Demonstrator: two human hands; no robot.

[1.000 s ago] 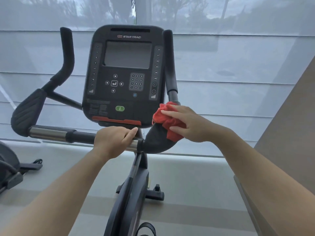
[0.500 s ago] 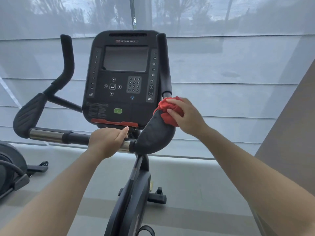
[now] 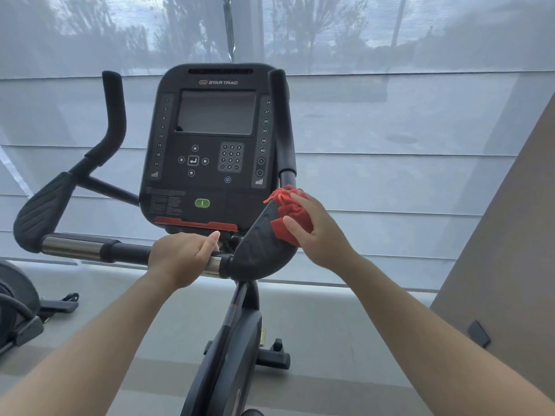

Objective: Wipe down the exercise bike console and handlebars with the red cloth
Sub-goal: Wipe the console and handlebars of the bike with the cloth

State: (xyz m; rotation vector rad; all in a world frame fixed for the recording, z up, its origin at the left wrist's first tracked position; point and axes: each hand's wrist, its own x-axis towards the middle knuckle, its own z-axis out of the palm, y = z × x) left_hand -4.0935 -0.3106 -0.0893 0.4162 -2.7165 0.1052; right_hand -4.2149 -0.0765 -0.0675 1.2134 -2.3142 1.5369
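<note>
**A:** On the right pad (image 3: 255,253), is that the cloth (image 3: 292,216)?

**B:** Yes. It's bunched against the pad's upper edge, just under the upright grip (image 3: 282,124) and beside the console (image 3: 210,145).

**A:** How will it handle?

**B:** Soft and light, I'd judge, and it crumples. It's best gathered into the palm, since a pinched corner would let the rest trail.

**A:** And the right hand (image 3: 318,232)?

**B:** Its fingers curl over the wad with the thumb at the lower fold, pressing it onto the pad. The forearm reaches up from the lower right.

**A:** Left hand (image 3: 180,258)?

**B:** It's wrapped round the bar (image 3: 75,247) next to the chrome end, thumb pointing forward along the top. It looks like a brace, with the arm coming from the lower left.
</note>
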